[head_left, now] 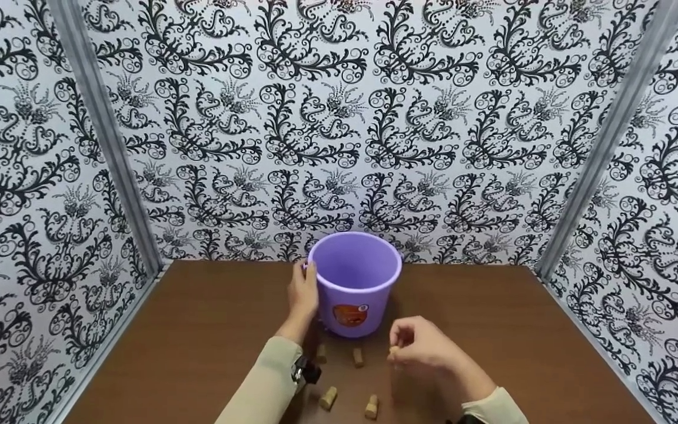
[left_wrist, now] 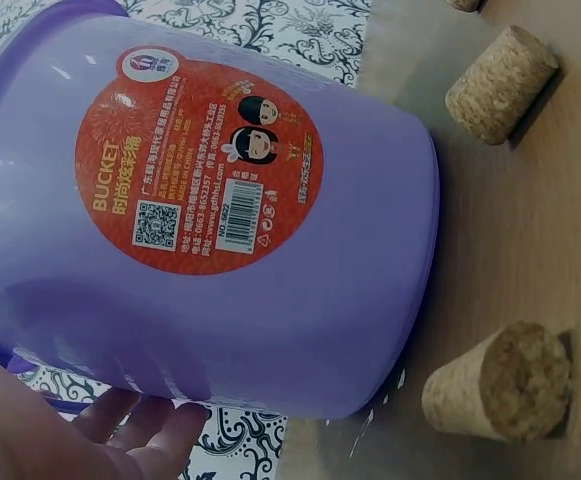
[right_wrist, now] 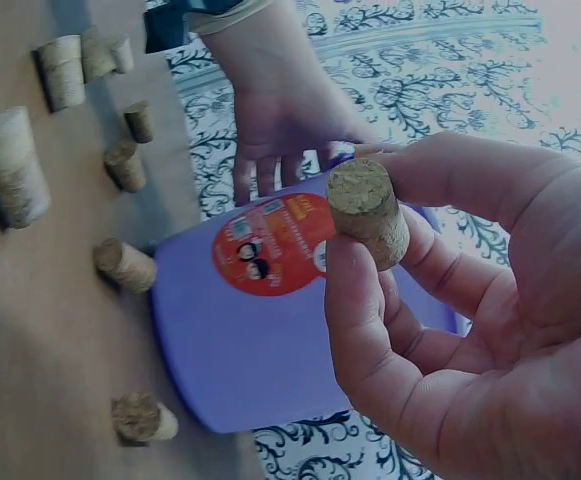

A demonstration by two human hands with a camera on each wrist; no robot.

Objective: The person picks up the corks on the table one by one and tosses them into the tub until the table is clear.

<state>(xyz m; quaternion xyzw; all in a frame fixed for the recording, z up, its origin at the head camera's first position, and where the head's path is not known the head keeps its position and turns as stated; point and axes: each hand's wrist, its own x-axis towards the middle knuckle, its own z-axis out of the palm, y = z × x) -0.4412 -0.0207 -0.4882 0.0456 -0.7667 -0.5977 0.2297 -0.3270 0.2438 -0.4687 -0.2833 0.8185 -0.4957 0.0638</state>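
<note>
A person at a brown table (head_left: 215, 318) steadies a purple bucket (head_left: 355, 297) with the left hand (head_left: 303, 291) and pinches a cork (head_left: 394, 351) in the right hand (head_left: 427, 344).
Head view: the bucket stands upright at the far middle, the left hand gripping its rim on the left; the right hand is near and to the right, apart from it, so the bucket's open mouth lies far, left and above the held cork; four loose corks (head_left: 358, 357) sit on the near side. Left wrist view: the left hand's fingers bend against the bucket's wall, a round orange label beside them. Right wrist view: thumb and fingertips close only to the cork's width, its long axis aslant, one cut end showing.
</note>
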